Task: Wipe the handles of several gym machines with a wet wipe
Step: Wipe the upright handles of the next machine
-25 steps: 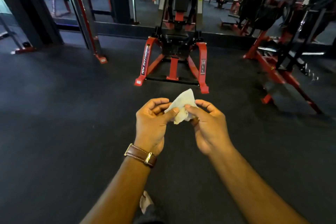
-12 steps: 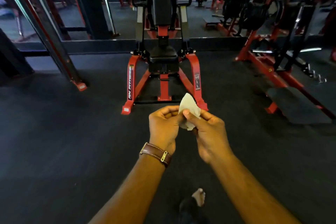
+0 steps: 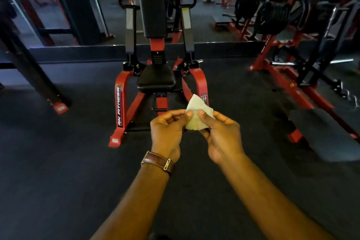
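Observation:
A folded white wet wipe (image 3: 196,117) is held at chest height between both hands. My left hand (image 3: 167,132), with a brown watch strap on the wrist, pinches its left edge with thumb and fingers. My right hand (image 3: 222,138) pinches its right side, thumb on top. Straight ahead stands a red and black seated press machine (image 3: 155,45) with a black seat and back pad. Its two black handles (image 3: 127,0) rise on either side of the back pad, well beyond my hands.
Dark rubber floor (image 3: 58,171) spreads all round. A red plate-loaded machine (image 3: 292,76) with weight discs stands to the right. A slanted frame post with a red foot (image 3: 58,106) stands at the left. A mirror wall runs behind the machines.
The view has moved closer to the press machine and tilted up, so it looms larger. Both hands keep hold of the wipe and have shifted their pinch on it slightly.

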`<state>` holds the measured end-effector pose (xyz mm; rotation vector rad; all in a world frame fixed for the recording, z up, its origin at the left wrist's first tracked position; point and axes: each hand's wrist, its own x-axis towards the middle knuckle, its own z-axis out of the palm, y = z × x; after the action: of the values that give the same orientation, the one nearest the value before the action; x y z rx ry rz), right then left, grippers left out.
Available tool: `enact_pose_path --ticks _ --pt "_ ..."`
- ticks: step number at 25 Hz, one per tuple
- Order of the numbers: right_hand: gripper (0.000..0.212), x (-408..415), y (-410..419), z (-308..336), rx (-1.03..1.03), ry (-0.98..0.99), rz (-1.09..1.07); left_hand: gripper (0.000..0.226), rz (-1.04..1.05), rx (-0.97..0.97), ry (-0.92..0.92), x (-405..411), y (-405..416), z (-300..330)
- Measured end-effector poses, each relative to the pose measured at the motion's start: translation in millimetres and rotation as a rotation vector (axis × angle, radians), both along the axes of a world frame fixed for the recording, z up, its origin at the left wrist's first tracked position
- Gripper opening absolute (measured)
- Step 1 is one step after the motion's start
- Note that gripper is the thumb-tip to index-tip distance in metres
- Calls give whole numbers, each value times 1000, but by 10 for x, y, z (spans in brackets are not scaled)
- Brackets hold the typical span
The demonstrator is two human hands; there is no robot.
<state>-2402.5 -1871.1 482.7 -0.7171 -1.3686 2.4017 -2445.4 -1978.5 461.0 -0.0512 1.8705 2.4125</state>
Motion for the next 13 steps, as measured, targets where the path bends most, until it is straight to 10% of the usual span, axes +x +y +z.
enact_pose_path --ticks 13 --pt "16 -3744 1912 -303 -3 -95 -59 12 -122 34 -60 -3933 1971 -437"
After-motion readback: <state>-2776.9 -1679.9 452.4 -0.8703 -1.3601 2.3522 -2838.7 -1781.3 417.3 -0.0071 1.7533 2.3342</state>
